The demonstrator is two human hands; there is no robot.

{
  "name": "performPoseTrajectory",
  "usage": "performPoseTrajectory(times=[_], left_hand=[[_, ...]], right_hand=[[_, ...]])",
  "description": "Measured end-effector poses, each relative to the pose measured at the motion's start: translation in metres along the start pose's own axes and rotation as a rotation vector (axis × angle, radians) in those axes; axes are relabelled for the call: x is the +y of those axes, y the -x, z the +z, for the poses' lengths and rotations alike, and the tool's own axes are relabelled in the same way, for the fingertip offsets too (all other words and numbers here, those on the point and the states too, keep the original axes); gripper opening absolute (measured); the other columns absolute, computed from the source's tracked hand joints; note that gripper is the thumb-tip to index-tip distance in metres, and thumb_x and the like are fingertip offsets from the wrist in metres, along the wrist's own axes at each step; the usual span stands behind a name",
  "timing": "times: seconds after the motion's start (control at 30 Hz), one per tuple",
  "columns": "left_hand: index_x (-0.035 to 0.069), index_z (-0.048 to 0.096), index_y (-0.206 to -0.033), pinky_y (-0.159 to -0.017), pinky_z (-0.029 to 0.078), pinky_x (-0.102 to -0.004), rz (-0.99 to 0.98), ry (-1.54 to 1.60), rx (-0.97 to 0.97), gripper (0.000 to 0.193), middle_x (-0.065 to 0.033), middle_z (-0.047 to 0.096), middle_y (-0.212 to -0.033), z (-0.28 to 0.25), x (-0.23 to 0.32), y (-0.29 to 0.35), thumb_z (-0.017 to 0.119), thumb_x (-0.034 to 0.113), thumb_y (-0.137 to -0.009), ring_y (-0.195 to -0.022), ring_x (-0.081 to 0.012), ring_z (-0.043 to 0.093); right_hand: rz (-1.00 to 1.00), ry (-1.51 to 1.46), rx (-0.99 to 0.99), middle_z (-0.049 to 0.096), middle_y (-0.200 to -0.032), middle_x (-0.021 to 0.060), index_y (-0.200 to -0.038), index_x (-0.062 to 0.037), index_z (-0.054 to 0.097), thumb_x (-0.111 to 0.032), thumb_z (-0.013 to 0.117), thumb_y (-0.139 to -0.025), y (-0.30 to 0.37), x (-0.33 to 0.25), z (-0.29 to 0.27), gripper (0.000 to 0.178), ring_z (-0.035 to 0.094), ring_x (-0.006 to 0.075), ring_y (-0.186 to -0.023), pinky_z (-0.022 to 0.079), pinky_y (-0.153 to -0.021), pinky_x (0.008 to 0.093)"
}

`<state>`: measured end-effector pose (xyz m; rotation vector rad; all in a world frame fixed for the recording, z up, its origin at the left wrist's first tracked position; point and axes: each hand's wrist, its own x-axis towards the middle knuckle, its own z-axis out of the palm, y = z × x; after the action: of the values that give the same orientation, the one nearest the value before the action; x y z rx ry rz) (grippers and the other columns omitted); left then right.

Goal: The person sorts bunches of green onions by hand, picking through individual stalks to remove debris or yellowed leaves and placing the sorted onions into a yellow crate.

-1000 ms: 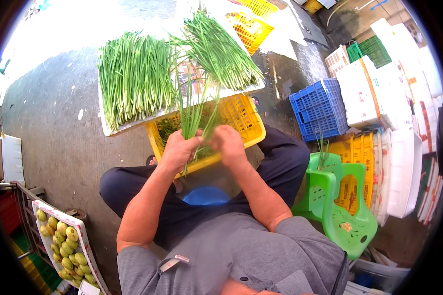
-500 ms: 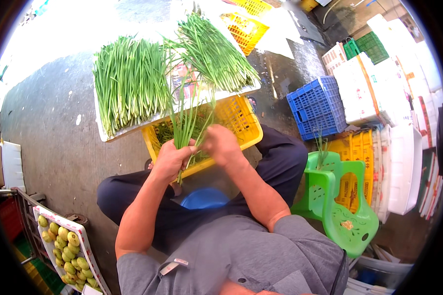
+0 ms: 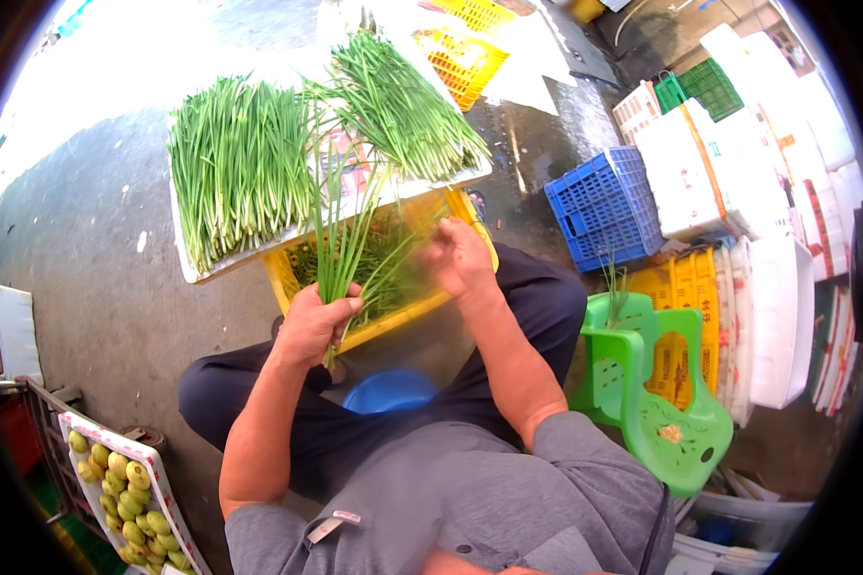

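Wet pavement [image 3: 96,287], two chive piles [image 3: 240,172], one hand-held bunch [image 3: 340,254].

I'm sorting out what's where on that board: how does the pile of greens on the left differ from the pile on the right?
The left pile is broader and lies with its stalks running roughly toward the person; the right pile is narrower and lies slanted across the white board. The left pile sits apart from the hands, while stalks of the bunch in the left hand rise up across the right pile. Both are long, thin green stalks.
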<state>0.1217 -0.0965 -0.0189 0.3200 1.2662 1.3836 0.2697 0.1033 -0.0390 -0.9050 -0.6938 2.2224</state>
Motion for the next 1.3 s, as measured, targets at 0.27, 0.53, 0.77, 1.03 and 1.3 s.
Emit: performPoseTrajectory(times=[0.27,0.53,0.77,1.03,1.3], left_hand=[[0.001,0.060,-0.102,-0.040,0.033,-0.0216,-0.005,-0.029,0.021,0.023,-0.0026,0.061,-0.074,-0.005,0.003,-0.005,0.067,0.010,-0.082,-0.047,-0.0055,0.044],[0.001,0.060,-0.100,-0.039,0.033,-0.0212,0.014,-0.004,0.038,0.019,-0.0014,0.060,-0.072,-0.009,0.011,-0.003,0.066,0.007,-0.082,-0.046,-0.0051,0.043],[0.002,0.061,-0.099,-0.040,0.034,-0.0212,0.008,-0.013,0.019,0.020,-0.0019,0.060,-0.072,-0.009,0.008,-0.006,0.066,0.007,-0.081,-0.047,-0.0060,0.046],[0.001,0.062,-0.097,-0.039,0.032,-0.0217,-0.010,-0.028,0.012,0.017,0.0016,0.055,-0.065,-0.004,0.011,-0.005,0.066,0.008,-0.082,-0.044,-0.0045,0.040],[0.001,0.063,-0.094,-0.039,0.030,-0.0217,-0.008,-0.032,0.000,0.016,-0.0006,0.059,-0.068,-0.007,0.009,-0.005,0.066,0.007,-0.079,-0.044,-0.0041,0.039]], right_hand=[[-0.141,0.013,0.073,0.058,-0.073,0.0011,-0.087,-0.0090,0.057,-0.012,0.052,-0.092,-0.011,-0.032,-0.033,0.008,0.051,0.0138,-0.055,0.052,-0.069,0.0389],[-0.276,0.771,0.058,0.058,-0.072,0.0032,-0.084,-0.0026,0.057,-0.010,0.057,-0.090,0.007,-0.043,-0.049,0.010,0.052,0.0109,-0.053,0.051,-0.063,0.0278],[-0.501,1.444,-0.048,0.060,-0.076,0.0137,-0.092,0.0018,0.059,-0.019,0.063,-0.085,0.029,-0.015,-0.028,0.023,0.060,0.0278,-0.071,0.046,-0.067,0.0351],[-0.794,1.388,0.016,0.058,-0.074,0.0093,-0.102,-0.0021,0.061,-0.009,0.067,-0.081,0.024,-0.011,0.005,0.023,0.055,0.0199,-0.060,0.044,-0.059,0.0325],[-1.078,1.466,-0.246,0.058,-0.080,0.0110,-0.113,-0.0027,0.058,-0.006,0.066,-0.081,0.009,-0.008,0.011,0.033,0.058,0.0274,-0.065,0.046,-0.060,0.0347]])
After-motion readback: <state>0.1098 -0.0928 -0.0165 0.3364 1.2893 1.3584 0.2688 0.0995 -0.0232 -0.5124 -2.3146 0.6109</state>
